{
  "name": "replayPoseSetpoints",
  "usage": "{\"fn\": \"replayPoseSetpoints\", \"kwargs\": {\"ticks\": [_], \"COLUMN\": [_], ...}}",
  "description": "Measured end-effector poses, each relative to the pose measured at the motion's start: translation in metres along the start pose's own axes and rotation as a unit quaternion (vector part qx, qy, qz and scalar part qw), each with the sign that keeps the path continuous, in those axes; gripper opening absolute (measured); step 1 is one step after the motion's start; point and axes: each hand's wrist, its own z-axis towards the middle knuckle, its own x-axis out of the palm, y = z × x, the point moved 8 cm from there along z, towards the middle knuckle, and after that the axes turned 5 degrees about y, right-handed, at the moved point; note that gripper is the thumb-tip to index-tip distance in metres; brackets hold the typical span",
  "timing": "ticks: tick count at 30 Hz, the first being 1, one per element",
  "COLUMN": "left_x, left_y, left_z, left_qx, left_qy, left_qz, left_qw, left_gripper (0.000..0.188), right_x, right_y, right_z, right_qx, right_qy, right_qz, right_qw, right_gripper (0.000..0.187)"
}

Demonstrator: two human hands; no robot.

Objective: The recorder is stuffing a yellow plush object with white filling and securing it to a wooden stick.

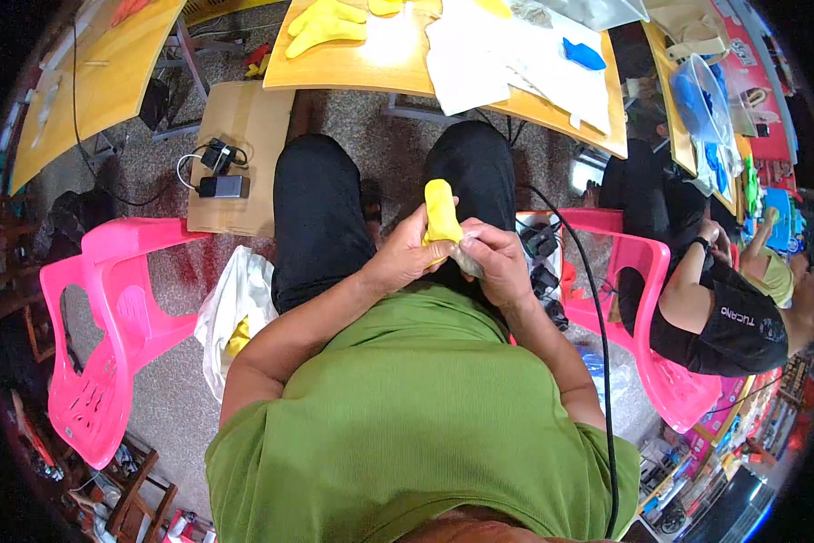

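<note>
Fingers (443,246) of both hands around a soft yellow stuffed piece (440,210), upright.

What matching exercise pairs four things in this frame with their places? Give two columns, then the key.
Things:
1. yellow fabric piece
2. blue fish-shaped piece
3. black power adapter
4. white plastic bag

Places:
A. on the cardboard sheet
B. on the floor beside the pink chair
C. between the left hand and right hand
D. on white fabric on the wooden table

Pairs: 1-C, 2-D, 3-A, 4-B
</note>
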Motion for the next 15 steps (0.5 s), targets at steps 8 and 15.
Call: {"fn": "replayPoseSetpoints", "kwargs": {"ticks": [8, 15], "left_x": [0.007, -0.004], "left_y": [0.002, 0.002], "left_z": [-0.004, -0.005], "left_qx": [-0.052, 0.007], "left_qy": [0.030, -0.035], "left_qz": [0.057, 0.178], "left_qw": [0.997, 0.983], "left_gripper": [0.065, 0.056], "right_x": [-0.015, -0.013], "right_y": [-0.005, -0.025], "right_z": [0.008, 0.011], "right_qx": [-0.101, 0.014], "right_qy": [-0.173, -0.128], "right_qz": [-0.100, 0.027], "right_qw": [0.975, 0.991], "right_gripper": [0.021, 0.012]}}
